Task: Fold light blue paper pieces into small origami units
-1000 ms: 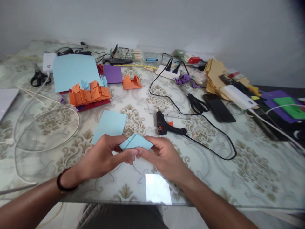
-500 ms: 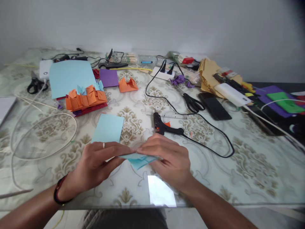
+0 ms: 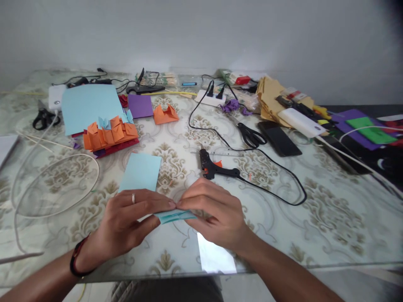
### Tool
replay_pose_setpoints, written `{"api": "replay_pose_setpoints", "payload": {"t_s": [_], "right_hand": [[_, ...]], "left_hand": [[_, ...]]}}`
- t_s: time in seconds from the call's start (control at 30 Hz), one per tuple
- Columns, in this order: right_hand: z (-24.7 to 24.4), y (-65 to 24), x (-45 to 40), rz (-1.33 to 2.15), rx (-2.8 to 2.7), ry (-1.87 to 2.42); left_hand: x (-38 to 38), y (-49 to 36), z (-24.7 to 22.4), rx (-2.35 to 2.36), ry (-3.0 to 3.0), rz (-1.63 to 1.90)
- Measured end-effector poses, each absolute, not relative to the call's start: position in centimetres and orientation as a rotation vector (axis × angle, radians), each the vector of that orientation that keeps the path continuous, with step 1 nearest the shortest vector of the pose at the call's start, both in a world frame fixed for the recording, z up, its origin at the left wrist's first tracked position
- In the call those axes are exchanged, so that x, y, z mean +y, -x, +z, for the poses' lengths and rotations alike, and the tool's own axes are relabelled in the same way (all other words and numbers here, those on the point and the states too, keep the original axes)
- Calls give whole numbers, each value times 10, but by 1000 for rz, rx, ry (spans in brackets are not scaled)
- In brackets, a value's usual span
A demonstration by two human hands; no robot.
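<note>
Between both hands is a folded piece of light blue paper (image 3: 174, 216), held over the front of the table. My left hand (image 3: 132, 218) pinches its left end, fingers along the top and thumb beneath. My right hand (image 3: 214, 212) grips the right end the same way, its fingertips meeting those of the left hand. The fingers hide part of the paper's upper edge. Just beyond my left hand lies a flat light blue sheet (image 3: 141, 171). A black glue gun (image 3: 215, 167) rests on the table past my right hand.
Folded orange paper pieces (image 3: 110, 136) stand at the left before a large light blue sheet (image 3: 91, 105). A purple square (image 3: 140, 105) and an orange folded piece (image 3: 166, 114) lie behind. Black-handled scissors (image 3: 250, 135), a phone (image 3: 279, 138) and a power strip (image 3: 210, 97) are to the right.
The folded blue paper looks flatter and narrower between my fingers, its lower point no longer hanging down. Both hands stay close together; the whole view has shifted slightly.
</note>
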State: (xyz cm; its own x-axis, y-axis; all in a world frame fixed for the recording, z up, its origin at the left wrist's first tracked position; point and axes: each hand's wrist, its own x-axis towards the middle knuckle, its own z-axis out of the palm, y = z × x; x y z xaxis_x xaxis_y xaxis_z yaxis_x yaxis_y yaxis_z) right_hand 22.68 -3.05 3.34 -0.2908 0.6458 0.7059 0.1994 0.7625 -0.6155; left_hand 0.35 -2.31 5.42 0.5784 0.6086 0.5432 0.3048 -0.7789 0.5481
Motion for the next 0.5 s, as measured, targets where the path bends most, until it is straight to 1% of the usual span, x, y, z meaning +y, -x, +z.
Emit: {"api": "replay_pose_setpoints", "payload": {"t_s": [0.1,0.23,0.5], "right_hand": [[34,-225,-31,572,-1847,644],[32,-223,-30,641,-1848,680],[34,-226,-31,597,-1889,560]], "left_hand": [[-25,-4,54,833,-2390,991],[-27,-5,52,847,-2410,911],[-30,-3,54,607,-2502,930]]}}
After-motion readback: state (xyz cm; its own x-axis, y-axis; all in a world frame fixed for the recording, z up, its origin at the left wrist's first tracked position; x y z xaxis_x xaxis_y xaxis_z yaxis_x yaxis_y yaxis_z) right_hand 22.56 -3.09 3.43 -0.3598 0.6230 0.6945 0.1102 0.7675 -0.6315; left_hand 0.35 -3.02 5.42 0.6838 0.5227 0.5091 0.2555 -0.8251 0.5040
